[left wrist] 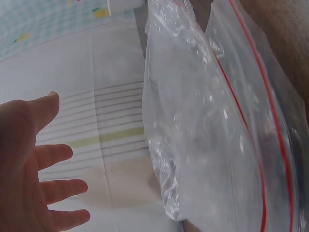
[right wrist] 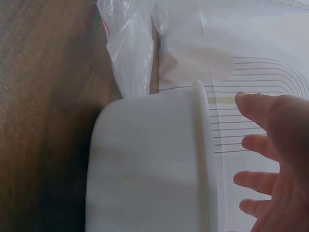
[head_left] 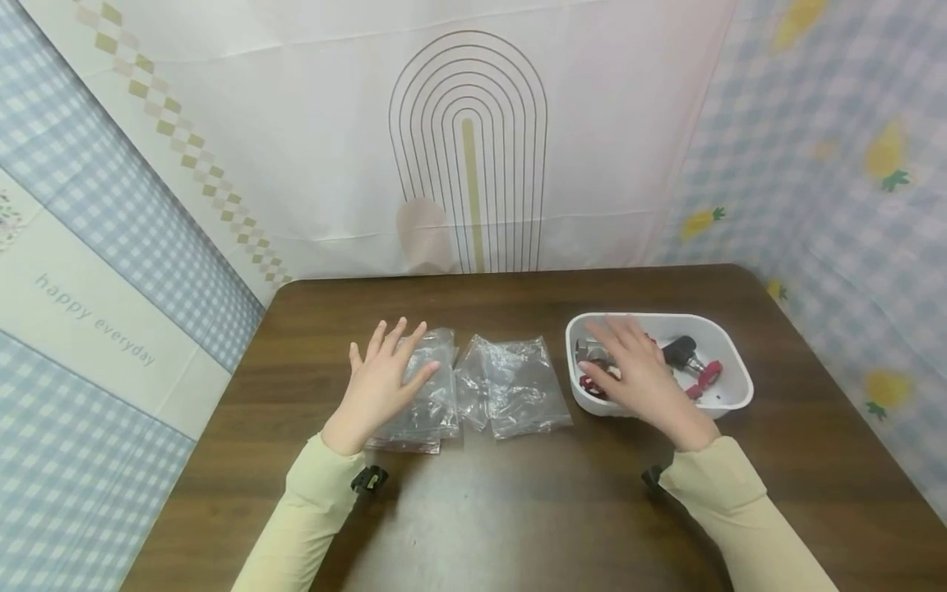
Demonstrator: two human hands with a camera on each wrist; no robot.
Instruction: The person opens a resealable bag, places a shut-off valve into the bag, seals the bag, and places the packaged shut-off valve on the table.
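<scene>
In the head view my left hand (head_left: 377, 386) hovers with spread fingers over a stack of clear plastic bags (head_left: 436, 403). The left wrist view shows red zip strips along these zip bags (left wrist: 193, 125), apart from the hand's fingers (left wrist: 63, 191). My right hand (head_left: 639, 374) is held, fingers spread, over a white plastic tub (head_left: 728, 349). Inside the tub lie a black-handled metal piece (head_left: 679, 352), a red piece (head_left: 709, 375) and other metal parts, partly hidden by the hand. In the right wrist view the tub's outer wall (right wrist: 149, 164) shows beside the hand. Neither hand holds anything.
More clear bags (head_left: 521, 386) lie mid-table, between the stack and the tub. The brown wooden table (head_left: 473, 510) ends at a white printed cloth (head_left: 325, 164) behind. Checked cloth (head_left: 829, 205) hangs at both sides.
</scene>
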